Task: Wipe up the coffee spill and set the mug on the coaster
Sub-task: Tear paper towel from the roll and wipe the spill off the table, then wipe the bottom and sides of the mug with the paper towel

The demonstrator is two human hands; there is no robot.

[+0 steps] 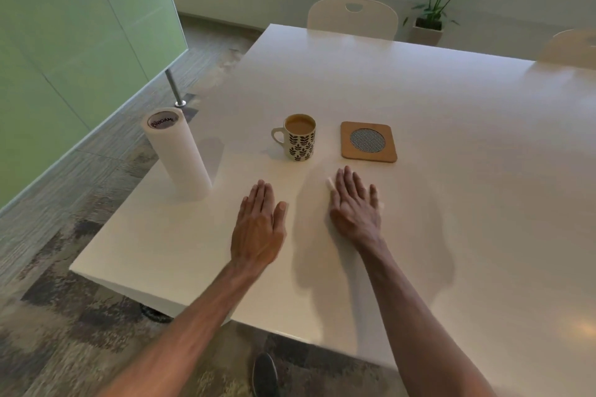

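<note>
A white mug with a dark leaf pattern stands upright on the white table, filled with milky coffee, its handle to the left. Just right of it lies a square cork coaster with a round mesh centre, apart from the mug. A roll of paper towels stands upright near the table's left edge. My left hand lies flat, palm down, in front of the mug. My right hand also lies flat, below the coaster. Both hold nothing. I cannot make out a spill on the surface.
Two pale chairs stand at the table's far side. A potted plant is on the floor by the window. A green glass partition runs along the left. My shoe shows under the near table edge.
</note>
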